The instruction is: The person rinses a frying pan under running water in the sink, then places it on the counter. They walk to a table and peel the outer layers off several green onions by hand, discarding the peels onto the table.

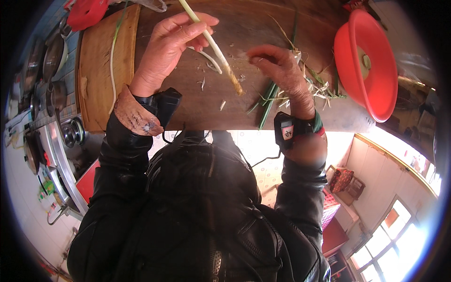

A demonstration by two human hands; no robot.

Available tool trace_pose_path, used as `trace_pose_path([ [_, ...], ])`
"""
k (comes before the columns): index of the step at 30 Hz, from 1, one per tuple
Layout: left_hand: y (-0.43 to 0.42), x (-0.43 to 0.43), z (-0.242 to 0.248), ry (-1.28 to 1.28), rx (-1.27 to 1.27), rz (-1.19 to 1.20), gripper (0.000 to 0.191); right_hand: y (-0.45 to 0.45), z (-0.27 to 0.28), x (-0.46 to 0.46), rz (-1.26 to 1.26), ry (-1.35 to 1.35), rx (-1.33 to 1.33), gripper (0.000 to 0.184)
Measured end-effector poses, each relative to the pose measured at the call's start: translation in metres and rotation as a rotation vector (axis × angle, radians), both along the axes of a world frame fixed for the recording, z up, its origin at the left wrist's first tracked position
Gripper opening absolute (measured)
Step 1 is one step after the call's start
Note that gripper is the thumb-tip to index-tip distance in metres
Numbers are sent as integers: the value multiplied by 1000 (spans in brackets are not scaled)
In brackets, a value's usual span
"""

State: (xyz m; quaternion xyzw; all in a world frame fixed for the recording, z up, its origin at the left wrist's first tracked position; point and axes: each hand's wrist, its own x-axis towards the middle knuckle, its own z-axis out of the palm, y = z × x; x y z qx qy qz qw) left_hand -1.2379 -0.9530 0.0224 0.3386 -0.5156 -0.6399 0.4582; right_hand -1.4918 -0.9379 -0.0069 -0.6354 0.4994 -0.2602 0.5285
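My left hand (pixel 176 44) holds a green onion stalk (pixel 215 49) between thumb and fingers. The stalk slants down to the right, its brownish root end over the wooden table (pixel 183 112). Apart from it, to the right, is my right hand (pixel 276 65), slightly blurred, its fingers curled; whether anything small is between them I cannot tell. Beside and partly behind that hand lie green leaves (pixel 269 102) and pale, dry peelings (pixel 319 90). A thin white stalk (pixel 208 60) lies on the table behind the held one.
At the left, a wooden board (pixel 102 67) carries a long thin green onion (pixel 112 70). A red plastic basin (pixel 382 67) stands at the table's right, with a pale piece inside. A red bag (pixel 88 14) lies at the upper left. Small scraps dot the table.
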Motion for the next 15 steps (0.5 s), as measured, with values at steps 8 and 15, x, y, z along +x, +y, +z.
trace_pose_path([
  [8, 1, -11, -4, -26, -1, -4, 23, 1, 27, 35, 142, -238, 303, 18],
  [15, 8, -17, -9, -96, 62, 23, 22, 3, 20, 37, 130, -333, 299, 16],
])
